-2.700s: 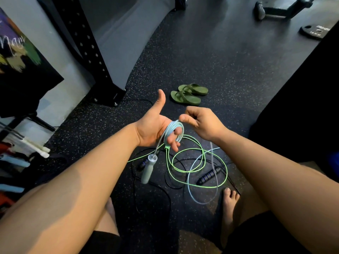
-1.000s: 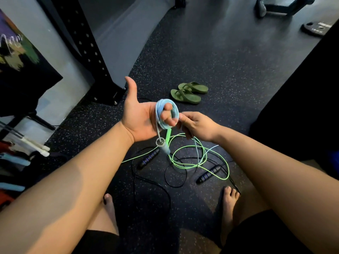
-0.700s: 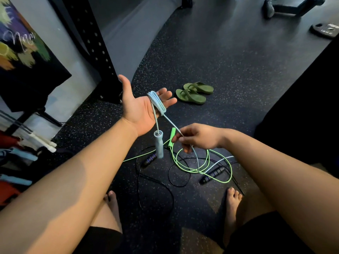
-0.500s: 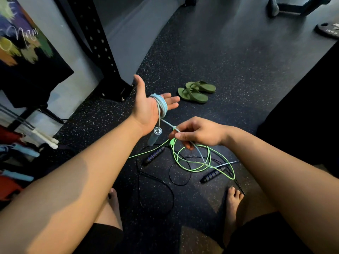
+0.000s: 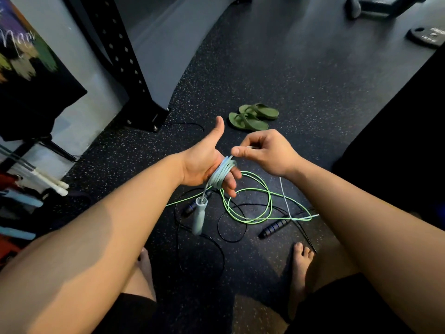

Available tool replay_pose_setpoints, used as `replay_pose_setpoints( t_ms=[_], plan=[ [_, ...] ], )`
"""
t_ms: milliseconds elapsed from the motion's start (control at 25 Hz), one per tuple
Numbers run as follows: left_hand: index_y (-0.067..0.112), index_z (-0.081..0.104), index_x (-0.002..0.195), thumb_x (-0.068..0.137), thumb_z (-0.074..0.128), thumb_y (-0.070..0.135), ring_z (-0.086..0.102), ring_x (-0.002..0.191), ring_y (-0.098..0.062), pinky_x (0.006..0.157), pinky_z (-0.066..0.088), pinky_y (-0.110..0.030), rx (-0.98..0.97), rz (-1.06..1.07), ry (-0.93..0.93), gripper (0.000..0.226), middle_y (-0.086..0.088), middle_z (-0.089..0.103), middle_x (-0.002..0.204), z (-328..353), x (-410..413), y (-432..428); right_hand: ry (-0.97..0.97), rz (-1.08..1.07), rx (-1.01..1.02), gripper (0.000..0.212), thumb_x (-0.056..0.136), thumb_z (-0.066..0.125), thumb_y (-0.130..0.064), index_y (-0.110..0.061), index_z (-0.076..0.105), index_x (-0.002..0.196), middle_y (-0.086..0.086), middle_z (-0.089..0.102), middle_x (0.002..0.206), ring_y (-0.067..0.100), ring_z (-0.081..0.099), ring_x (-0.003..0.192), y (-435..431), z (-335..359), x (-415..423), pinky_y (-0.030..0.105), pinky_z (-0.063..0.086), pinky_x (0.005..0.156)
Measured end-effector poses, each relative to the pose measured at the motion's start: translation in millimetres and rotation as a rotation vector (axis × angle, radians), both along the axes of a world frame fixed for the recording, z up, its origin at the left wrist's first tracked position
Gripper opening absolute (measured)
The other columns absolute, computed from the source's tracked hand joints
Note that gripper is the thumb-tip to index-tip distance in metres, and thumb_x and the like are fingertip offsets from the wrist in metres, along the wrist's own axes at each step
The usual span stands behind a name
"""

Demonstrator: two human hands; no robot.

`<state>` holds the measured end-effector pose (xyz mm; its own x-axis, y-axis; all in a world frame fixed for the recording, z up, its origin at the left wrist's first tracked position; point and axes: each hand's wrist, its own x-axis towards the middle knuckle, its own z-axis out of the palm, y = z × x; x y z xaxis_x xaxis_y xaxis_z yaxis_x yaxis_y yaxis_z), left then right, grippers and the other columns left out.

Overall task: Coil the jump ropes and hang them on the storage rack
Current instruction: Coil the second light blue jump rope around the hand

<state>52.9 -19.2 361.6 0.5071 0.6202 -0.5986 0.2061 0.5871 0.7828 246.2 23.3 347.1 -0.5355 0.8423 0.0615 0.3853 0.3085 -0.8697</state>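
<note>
Rope, pale blue (image 5: 222, 173), sits wound in several turns round the fingers of the left hand (image 5: 203, 162). Those fingers are pressed together and bent downward, with the thumb sticking straight up. The rope's pale handle (image 5: 199, 219) dangles at six o'clock from the coil. At two o'clock the right hand (image 5: 268, 153) pinches the free strand between thumb and forefinger, the other fingers curled. On the speckled floor (image 5: 301, 75), at five o'clock of the coil, a green rope (image 5: 252, 203) lies in loose loops over a black rope (image 5: 274, 227). Green sandals (image 5: 252, 116) rest at twelve o'clock, and the black rack upright (image 5: 120, 61) stands at ten.
</note>
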Motion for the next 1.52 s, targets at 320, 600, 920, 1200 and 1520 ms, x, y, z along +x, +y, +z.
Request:
replay_pose_setpoints(
  t_ms=[320, 600, 920, 1200, 1520],
  plan=[
    [0.004, 0.055, 0.069, 0.059, -0.015, 0.099, 0.063, 0.053, -0.029, 0.092, 0.048, -0.042, 0.035, 0.086, -0.333, 0.118, -0.007, 0.049, 0.045, 17, -3, -7, -0.030, 0.068, -0.211, 0.054, 0.098, 0.048, -0.056, -0.009, 0.060, 0.073, 0.005, 0.045, 0.065, 0.021, 0.041, 0.062, -1, -15, -3, 0.038, 0.038, 0.061],
    [-0.002, 0.064, 0.095, 0.065, 0.015, 0.104, 0.070, 0.072, -0.029, 0.100, 0.052, -0.044, 0.097, 0.600, -0.672, 0.120, -0.011, 0.066, 0.077, 14, -16, -2, -0.367, 0.186, -0.422, 0.032, 0.106, 0.046, -0.029, -0.004, 0.066, 0.100, 0.009, 0.067, 0.075, 0.027, 0.063, 0.072, -3, -38, -1, 0.040, 0.053, 0.073],
    [-0.009, 0.053, 0.126, 0.080, 0.003, 0.091, 0.073, 0.105, -0.034, 0.114, 0.042, -0.051, 0.263, 0.785, -0.344, 0.121, -0.021, 0.076, 0.103, 2, -14, 9, -0.375, 0.290, -0.083, 0.038, 0.103, 0.049, -0.041, -0.010, 0.071, 0.101, -0.003, 0.054, 0.058, 0.007, 0.045, 0.051, -12, -12, -6, 0.025, 0.040, 0.051],
    [-0.013, 0.062, 0.125, 0.074, -0.015, 0.092, 0.069, 0.116, -0.032, 0.108, 0.042, -0.036, 0.160, 0.204, 0.155, 0.139, -0.030, 0.070, 0.118, -16, -4, 10, -0.158, 0.211, 0.191, 0.011, 0.093, 0.069, -0.037, -0.030, 0.074, 0.087, -0.011, 0.072, 0.074, 0.015, 0.070, 0.072, -14, -2, -4, 0.032, 0.053, 0.067],
    [-0.001, 0.059, 0.079, 0.064, -0.007, 0.100, 0.068, 0.066, -0.036, 0.086, 0.055, -0.042, -0.012, -0.041, -0.109, 0.121, -0.016, 0.061, 0.057, 3, -1, -2, -0.057, 0.101, 0.192, 0.033, 0.095, 0.065, -0.037, -0.008, 0.064, 0.079, 0.006, 0.054, 0.064, 0.009, 0.046, 0.061, -4, -14, 0, 0.035, 0.042, 0.059]
  ],
)
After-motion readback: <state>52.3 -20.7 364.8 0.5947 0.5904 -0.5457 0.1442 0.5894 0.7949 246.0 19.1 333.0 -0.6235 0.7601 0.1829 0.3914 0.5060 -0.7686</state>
